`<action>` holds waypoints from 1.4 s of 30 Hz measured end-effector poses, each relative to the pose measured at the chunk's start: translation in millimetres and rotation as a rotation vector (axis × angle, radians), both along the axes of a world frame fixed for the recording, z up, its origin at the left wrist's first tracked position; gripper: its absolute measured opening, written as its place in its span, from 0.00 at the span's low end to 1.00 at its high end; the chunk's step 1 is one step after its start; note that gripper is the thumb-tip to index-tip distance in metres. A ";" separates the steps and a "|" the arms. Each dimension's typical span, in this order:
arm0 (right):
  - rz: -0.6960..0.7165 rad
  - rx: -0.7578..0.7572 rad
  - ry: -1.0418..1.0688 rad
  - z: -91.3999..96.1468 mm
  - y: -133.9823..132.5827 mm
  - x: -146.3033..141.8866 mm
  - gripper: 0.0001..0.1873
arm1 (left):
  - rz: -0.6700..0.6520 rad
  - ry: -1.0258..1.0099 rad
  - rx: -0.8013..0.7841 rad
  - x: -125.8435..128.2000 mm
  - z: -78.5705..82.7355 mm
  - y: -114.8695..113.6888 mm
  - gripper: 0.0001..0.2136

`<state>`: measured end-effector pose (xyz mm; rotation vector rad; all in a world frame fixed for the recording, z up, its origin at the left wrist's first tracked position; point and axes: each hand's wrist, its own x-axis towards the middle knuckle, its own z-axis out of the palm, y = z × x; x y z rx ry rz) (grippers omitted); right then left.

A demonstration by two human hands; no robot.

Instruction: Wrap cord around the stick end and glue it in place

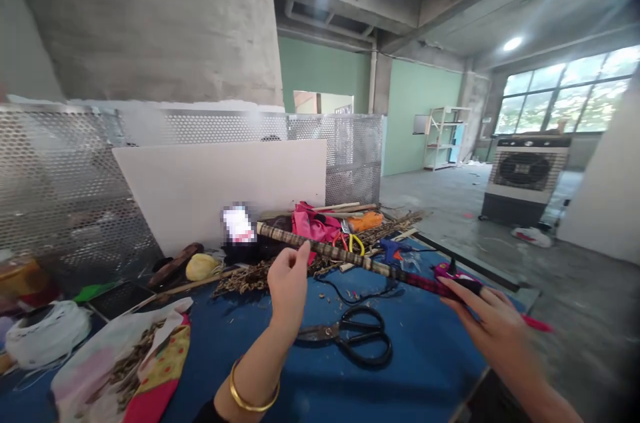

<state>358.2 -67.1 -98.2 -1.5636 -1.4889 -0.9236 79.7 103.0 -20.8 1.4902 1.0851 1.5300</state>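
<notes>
A long stick [330,251] wrapped in brown, black and cream bands slants across the middle, above the blue table. Its right part is dark red and black. My right hand [493,323] grips that end, fingers stretched along it and the thumb beneath. A pink and black piece [453,271] shows just behind these fingers. My left hand [289,283], with a gold bangle at the wrist, is raised by the stick's left half. Its fingers are curled, thumb and forefinger together near the stick; what they pinch, if anything, cannot be made out. Black-handled scissors [363,336] lie open below the stick.
The blue table [240,356] also bears a blue glue gun [393,251], yellow-handled pliers [357,244], pink cloth [313,223] and dry twigs [250,277]. A plastic bag [113,356] of dried bits lies left. A white board [225,183] stands behind; an air cooler [523,176] stands at right.
</notes>
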 end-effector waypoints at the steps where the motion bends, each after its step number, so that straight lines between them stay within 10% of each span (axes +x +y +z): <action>1: -0.019 0.005 -0.039 5.9 3.0 -5.1 0.18 | 0.020 0.170 0.116 1.2 0.6 -6.1 0.22; 8: -0.035 -0.048 -0.163 25.6 15.0 -25.2 0.14 | -0.153 0.945 0.883 2.1 9.3 -14.2 0.19; 15: -0.060 0.237 -0.033 31.6 6.6 -40.1 0.16 | -0.186 1.109 0.777 -3.3 -1.8 6.9 0.10; 18: 0.077 0.263 0.457 24.0 6.5 -55.5 0.05 | -0.180 1.068 0.726 -5.5 -0.5 8.7 0.10; 22: 0.478 -0.016 1.326 21.3 25.9 -76.1 0.17 | -0.206 1.017 0.661 -2.4 1.6 4.4 0.10; 25: 0.736 0.141 1.670 29.0 44.1 -84.0 0.26 | -0.243 1.013 0.616 2.3 2.4 -2.1 0.10; 35: 0.856 0.425 1.722 37.6 60.5 -87.6 0.14 | -0.304 0.994 0.591 6.8 3.3 -11.4 0.10; 42: 0.915 0.351 1.707 35.9 62.5 -95.8 0.15 | -0.284 0.982 0.593 7.4 5.2 -11.8 0.10</action>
